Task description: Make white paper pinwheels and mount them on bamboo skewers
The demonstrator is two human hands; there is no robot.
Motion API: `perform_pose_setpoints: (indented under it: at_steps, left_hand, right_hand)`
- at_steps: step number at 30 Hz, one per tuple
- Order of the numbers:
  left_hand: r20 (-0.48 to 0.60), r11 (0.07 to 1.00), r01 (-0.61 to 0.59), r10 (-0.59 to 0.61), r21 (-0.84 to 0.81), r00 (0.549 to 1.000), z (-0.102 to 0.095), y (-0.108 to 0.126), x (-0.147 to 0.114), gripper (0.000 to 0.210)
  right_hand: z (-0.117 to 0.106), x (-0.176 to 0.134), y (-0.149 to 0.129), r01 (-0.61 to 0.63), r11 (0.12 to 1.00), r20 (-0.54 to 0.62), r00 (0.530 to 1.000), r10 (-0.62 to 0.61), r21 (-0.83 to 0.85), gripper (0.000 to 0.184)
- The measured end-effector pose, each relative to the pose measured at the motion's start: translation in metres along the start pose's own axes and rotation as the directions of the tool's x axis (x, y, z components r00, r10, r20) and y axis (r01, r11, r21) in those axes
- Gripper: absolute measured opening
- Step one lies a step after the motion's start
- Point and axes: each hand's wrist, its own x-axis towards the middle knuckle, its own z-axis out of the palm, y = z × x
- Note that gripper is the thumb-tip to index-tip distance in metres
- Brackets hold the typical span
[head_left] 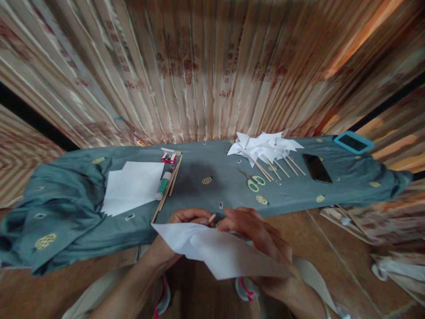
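Note:
A folded white paper pinwheel (219, 254) is held up between my hands, close to me, just off the table's front edge. My left hand (187, 217) is closed around a thin wooden stick (211, 218), whose end shows behind the paper. My right hand (254, 228) has its fingers bent at the pinwheel, close to the stick's end. A small dark spot shows between the fingertips, too small to name. The paper covers part of both hands and the rest of the stick.
On the cloth-covered table (212, 195) lie white paper sheets (133, 184), a glue stick (162, 185), loose wooden sticks (175, 175) and a small red box (169, 157). Green-handled scissors (255, 181), finished pinwheels (262, 147), a phone (317, 168) and a blue-framed device (353, 141) lie to the right.

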Motion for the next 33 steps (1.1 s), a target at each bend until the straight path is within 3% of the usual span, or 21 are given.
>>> perform_pose_setpoints:
  at_steps: [10, 16, 25, 33]
  left_hand:
    - [0.015, 1.000, -0.008, 0.007, 0.011, 1.000, -0.002, 0.002, -0.005, 0.018]
    - [-0.035, 0.998, -0.058, 0.059, 0.028, 0.998, 0.001, 0.005, -0.010, 0.014]
    - [0.040, 0.997, -0.014, 0.017, -0.073, 0.999, 0.000, 0.003, -0.011, 0.022]
    - [-0.110, 0.998, 0.016, -0.023, -0.067, 0.994, -0.004, -0.008, -0.010, 0.023]
  right_hand:
    - [0.003, 0.001, 0.000, 0.001, 1.000, -0.013, 1.000, 0.000, 0.011, 0.061]
    - [0.003, 0.004, -0.001, -0.012, 0.998, 0.030, 0.999, 0.011, 0.054, 0.054]
    - [0.005, 0.007, 0.000, -0.007, 0.998, 0.010, 1.000, 0.006, 0.064, 0.053]
    - [0.005, 0.007, 0.002, 0.009, 0.998, -0.019, 1.000, -0.008, 0.054, 0.055]
